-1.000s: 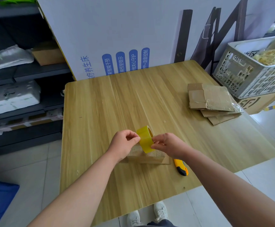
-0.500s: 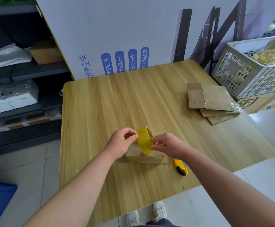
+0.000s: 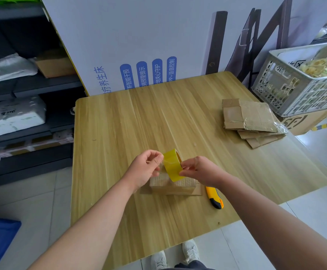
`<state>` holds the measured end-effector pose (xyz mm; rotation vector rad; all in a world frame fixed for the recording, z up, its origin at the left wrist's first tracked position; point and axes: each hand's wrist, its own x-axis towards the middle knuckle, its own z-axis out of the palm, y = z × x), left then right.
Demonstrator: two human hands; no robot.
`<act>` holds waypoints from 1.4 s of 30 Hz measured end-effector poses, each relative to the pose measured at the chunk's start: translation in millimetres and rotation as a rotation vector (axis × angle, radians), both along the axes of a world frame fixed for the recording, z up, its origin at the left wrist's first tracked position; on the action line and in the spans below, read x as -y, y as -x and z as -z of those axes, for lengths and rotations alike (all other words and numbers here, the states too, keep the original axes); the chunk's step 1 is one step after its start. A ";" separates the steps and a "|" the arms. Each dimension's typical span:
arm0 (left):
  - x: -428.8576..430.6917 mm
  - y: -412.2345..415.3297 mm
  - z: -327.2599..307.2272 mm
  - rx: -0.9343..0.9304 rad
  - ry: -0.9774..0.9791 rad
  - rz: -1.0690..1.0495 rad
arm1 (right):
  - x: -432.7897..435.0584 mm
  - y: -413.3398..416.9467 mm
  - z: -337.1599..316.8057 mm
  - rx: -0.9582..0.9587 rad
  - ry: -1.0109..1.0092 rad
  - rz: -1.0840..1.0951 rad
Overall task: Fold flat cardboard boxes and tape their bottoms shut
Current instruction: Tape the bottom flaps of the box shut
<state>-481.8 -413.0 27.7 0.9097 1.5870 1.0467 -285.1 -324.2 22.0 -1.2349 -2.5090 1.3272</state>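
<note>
A yellow tape roll [image 3: 173, 165] is held above the table near its front edge. My right hand [image 3: 199, 170] grips the roll from the right. My left hand [image 3: 146, 168] pinches the clear free end of the tape just left of the roll. Directly under both hands sits a small folded cardboard box [image 3: 171, 185], partly hidden by them. A stack of flat cardboard boxes [image 3: 251, 121] lies at the table's right side.
A yellow and black utility knife [image 3: 214, 197] lies on the wooden table [image 3: 139, 123] right of the box. A grey plastic crate [image 3: 303, 82] stands off the right edge. Dark shelves [image 3: 22, 90] line the left, a large white carton [image 3: 139, 36] the back.
My left hand has drawn a short length of clear tape away from the roll, opening a small gap. The roll, box and right hand stay in place.
</note>
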 end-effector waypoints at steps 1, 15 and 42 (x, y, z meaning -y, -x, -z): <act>0.4 -0.6 -0.6 -0.027 -0.004 0.007 | -0.1 1.1 -0.8 0.004 0.001 0.002; 5.9 -4.5 -5.9 0.130 0.000 -0.038 | -4.0 4.0 -5.6 0.052 0.025 -0.044; -7.8 -0.6 13.6 0.254 0.065 -0.157 | 7.5 1.8 10.6 -0.164 0.133 0.218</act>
